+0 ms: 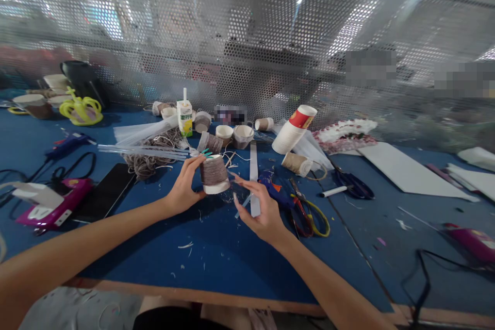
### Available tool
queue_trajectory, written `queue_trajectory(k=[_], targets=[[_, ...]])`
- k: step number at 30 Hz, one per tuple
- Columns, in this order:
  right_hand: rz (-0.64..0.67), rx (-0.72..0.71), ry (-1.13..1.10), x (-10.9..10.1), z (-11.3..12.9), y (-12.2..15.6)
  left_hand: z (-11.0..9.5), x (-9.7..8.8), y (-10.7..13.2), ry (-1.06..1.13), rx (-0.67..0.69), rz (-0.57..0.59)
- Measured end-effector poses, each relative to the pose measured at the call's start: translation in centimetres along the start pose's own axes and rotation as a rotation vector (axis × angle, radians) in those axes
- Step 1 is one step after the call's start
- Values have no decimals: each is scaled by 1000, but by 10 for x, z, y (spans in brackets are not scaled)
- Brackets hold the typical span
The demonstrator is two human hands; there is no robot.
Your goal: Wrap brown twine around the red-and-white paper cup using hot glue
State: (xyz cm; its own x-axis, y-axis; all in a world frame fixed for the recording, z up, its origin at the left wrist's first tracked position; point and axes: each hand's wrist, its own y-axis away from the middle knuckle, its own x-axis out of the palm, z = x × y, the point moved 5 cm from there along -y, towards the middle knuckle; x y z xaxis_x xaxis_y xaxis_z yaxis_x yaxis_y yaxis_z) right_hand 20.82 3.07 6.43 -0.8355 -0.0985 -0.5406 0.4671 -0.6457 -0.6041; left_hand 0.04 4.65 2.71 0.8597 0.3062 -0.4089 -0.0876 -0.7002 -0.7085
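My left hand [183, 188] is closed around a paper cup wrapped in brown yarn [214, 171]. The cup is tipped over, with its white rim toward me. Just to its right is my right hand [261, 212], thumb and fingers apart, fingertips close to the cup's side. Whether those fingertips touch the yarn I cannot tell. A white ruler-like strip [254, 165] lies partly behind my right hand. Beside that hand are a blue glue gun [275, 189] and scissors with yellow and red handles [309, 215]. A heap of brown yarn [149, 157] lies beyond my left hand.
Several yarn-wrapped cups stand at the back near a drink carton [185, 118] and a leaning stack of paper cups [293, 131]. A phone [106, 193] and a magenta tool [58, 206] lie left. Dark scissors [358, 185] and white board [413, 172] lie right. A perforated metal screen [247, 26] bounds the table.
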Motion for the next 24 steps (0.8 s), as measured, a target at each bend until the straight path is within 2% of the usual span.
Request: queue_trajectory(k=[3,6,9,12,16,24], targets=[[-11,-102,58,-2,8,-2,-3,-1,0,-87,2,25],[132,-156,126,4,13,0,-4,-1,1,-136,1,53],[272,-137,163,13,12,3,-7,0,1,-153,32,73],[343,-103,202,20,10,5,-11,0,-1,-165,77,74],[360,-66,251,21,8,5,-14,0,-2,-202,90,94],[345,-126,252,18,16,5,-13,-1,0,-205,86,86]])
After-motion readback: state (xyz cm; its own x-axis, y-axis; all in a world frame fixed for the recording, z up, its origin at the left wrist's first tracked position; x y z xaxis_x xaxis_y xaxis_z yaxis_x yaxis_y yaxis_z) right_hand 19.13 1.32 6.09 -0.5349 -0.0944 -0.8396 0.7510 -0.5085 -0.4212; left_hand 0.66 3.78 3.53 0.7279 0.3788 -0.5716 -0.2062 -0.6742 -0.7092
